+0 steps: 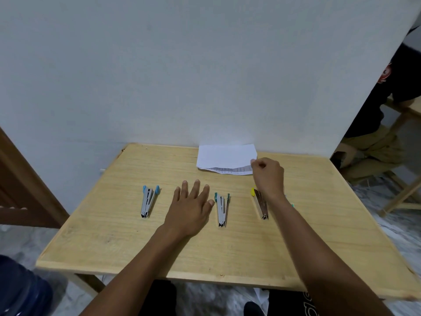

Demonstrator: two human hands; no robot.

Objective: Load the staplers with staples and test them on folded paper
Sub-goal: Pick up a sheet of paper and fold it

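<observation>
Three small staplers lie opened in a row on the wooden table [114, 245]: a blue-tipped stapler [148, 201] at left, a green-tipped stapler [221, 208] in the middle, a yellow-tipped stapler [259, 202] at right, partly hidden by my right forearm. Folded white paper [224, 158] lies at the table's far edge by the wall. My right hand [268, 173] pinches the paper's right corner. My left hand [191, 205] rests flat, fingers spread, between the blue and green staplers, holding nothing.
A white wall rises right behind the table. A wooden door frame [20, 183] stands at left, a blue water jug [20, 290] at lower left. At right a person sits beside a wooden stand [401, 197].
</observation>
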